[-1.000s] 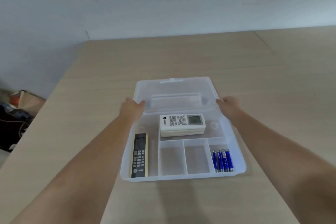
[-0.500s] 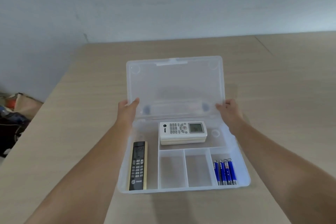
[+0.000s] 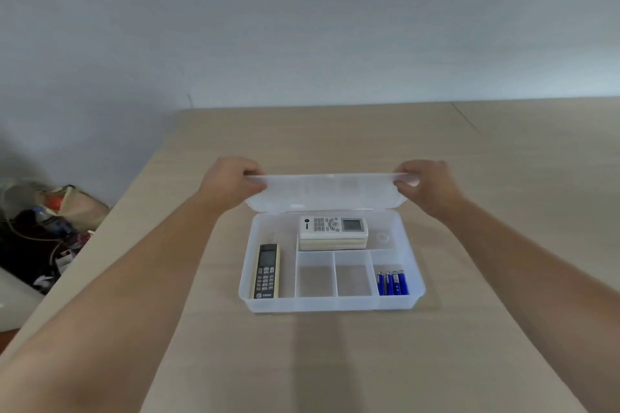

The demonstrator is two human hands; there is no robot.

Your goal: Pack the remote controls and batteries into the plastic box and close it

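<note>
Plastic box (image 3: pixel 330 303) sits on the light wooden table (image 3: pixel 503 178) straight ahead of you, its lid (image 3: pixel 325 193) hinged at the far edge and raised to a steep tilt over the back of the tray. Your left hand (image 3: pixel 228 183) pinches the lid's left corner, fingers curled over its top edge; your right hand (image 3: pixel 427 183) grips the right corner the same way. Both are closed on the lid, neither touching the tray below.

Inside, the black remote (image 3: pixel 266 271) lies lengthwise in the narrow left compartment, with a small white logo near its close end that is too blurred to read. A white remote (image 3: pixel 333 225) with a grey screen lies crosswise in the back compartment, resting on top of something pale beneath it; its dark logo is also unreadable. The blue batteries (image 3: pixel 392 283) stand side by side in the front right compartment. The two compartments between the black remote and the batteries hold nothing.
</note>
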